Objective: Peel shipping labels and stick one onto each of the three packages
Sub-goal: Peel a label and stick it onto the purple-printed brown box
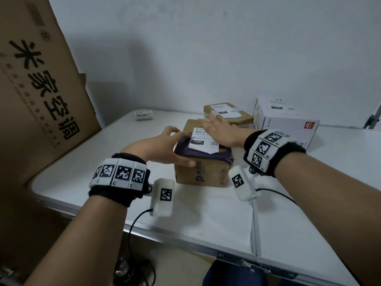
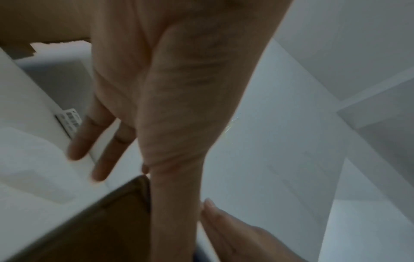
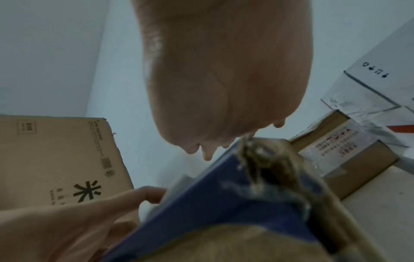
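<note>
The near box [image 1: 203, 162], brown cardboard with dark blue tape across its top, sits on the white surface [image 1: 206, 213] in front of the person. A white label [image 1: 203, 141] lies on its top, over the tape; its near right corner looks slightly lifted. The right hand [image 1: 221, 130] lies flat on the far right part of the label with fingers straight and together, pointing away to the left. The left hand [image 1: 165, 146] is at the box's left side, thumb stretched along the near top edge, fingers reaching over the far left corner beside the label; they look relaxed rather than curled, and the left wrist view shows them straight and spread.

Behind this box, just beyond the right hand, a flatter brown box [image 1: 228, 114] carries its own label on top. To its right stands a white box [image 1: 286, 120], also labelled on top. Well apart, at the surface's far left, lies a small strip of labels [image 1: 144, 115]. A large carton [image 1: 41, 79] with black characters leans against the wall on the left.
</note>
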Tool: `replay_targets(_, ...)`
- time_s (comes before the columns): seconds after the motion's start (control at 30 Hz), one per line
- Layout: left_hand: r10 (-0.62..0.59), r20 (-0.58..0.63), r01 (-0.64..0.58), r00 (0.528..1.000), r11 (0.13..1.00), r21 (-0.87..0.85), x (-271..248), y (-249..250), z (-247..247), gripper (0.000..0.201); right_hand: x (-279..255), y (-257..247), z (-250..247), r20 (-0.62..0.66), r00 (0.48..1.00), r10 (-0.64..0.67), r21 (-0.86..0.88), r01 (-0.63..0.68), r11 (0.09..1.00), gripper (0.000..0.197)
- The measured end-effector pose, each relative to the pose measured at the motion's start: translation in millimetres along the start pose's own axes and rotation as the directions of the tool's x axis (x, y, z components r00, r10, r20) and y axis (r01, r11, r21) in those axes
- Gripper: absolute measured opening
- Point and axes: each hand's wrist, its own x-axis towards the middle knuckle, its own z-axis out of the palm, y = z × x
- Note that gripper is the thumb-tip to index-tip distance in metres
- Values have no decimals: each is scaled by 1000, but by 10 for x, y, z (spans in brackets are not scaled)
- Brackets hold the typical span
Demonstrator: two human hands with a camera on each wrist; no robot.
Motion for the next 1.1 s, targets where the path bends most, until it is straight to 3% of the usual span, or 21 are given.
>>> replay_targets(0.2,161,40,-155,986,980,-122,186,-102,158,105,48,-114,75,53,997,60,-134,-52,990,52)
replay_targets(1.1,179,-95,-192,979,971,-143,205,-103,288,95,-485,-175,378,-87,991,-97,-386,56,921,55)
